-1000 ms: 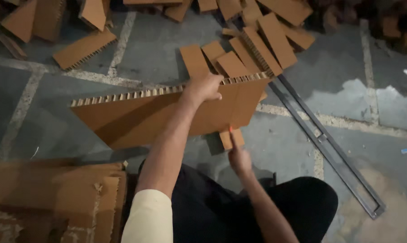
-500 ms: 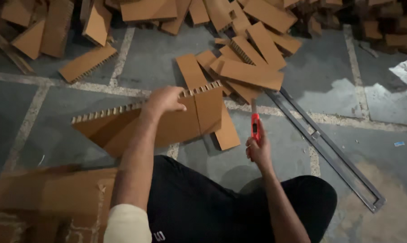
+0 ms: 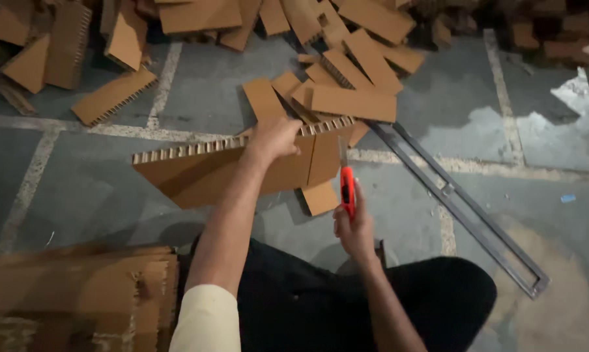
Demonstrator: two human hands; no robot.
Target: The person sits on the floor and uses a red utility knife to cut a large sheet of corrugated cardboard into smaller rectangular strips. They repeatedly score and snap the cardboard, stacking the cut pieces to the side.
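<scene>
A long brown honeycomb cardboard panel (image 3: 197, 173) stands tilted on its edge over the grey floor, its cell-patterned top edge facing up. My left hand (image 3: 273, 138) grips that top edge near the panel's right end. My right hand (image 3: 353, 228) holds an orange utility knife (image 3: 346, 186) upright, blade pointing away from me, just right of the panel's cut end. A small cut-off cardboard piece (image 3: 320, 195) lies on the floor beside the knife.
Several cut cardboard strips (image 3: 353, 101) are piled ahead and across the back. A long metal straightedge frame (image 3: 464, 208) lies diagonally at the right. A stack of cardboard sheets (image 3: 79, 293) sits at the lower left. My dark-trousered knees are at the bottom.
My right hand has lifted the knife out from behind the panel into plain sight. The panel has shifted a little to the left, with my left hand still on its top edge.
</scene>
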